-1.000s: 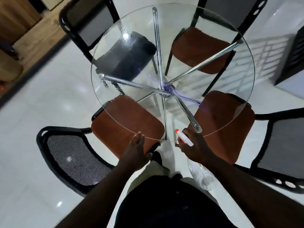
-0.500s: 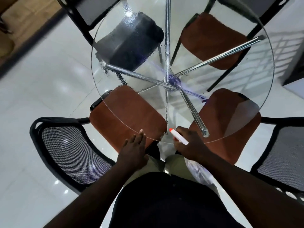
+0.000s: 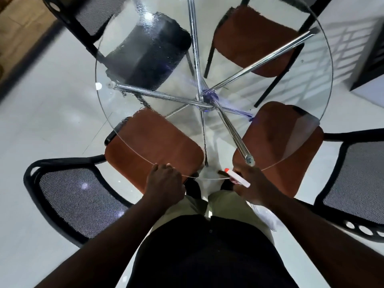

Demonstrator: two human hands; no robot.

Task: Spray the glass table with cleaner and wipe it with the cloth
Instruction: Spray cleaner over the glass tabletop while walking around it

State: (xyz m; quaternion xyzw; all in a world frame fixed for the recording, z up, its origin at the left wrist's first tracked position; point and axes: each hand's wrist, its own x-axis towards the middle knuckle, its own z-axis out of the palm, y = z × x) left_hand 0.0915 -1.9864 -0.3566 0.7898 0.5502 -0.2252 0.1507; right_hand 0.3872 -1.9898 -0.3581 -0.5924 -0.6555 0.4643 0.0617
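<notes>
The left hand (image 3: 165, 185) is curled into a fist at the near edge of the round glass table (image 3: 311, 129). Its knuckles sit right at the rim, and nothing shows inside the fist. The right hand (image 3: 252, 188) is wrapped around a spray bottle (image 3: 239, 179), with the fingers (image 3: 243, 169) closed over the top of it. The white head of the bottle pokes out toward the left, and its little red tip sits just at the table's edge. The see-through body of the bottle hangs down below the hand, beside the person's leg. The table is clear, so you can see shiny metal legs (image 3: 166, 96) crossing in the middle under it. The far left part of the glass is covered in wet drops and streaks. The near part looks dry and smooth. Brown chair seats (image 3: 153, 142) and one black seat (image 3: 145, 55) show through the glass.
</notes>
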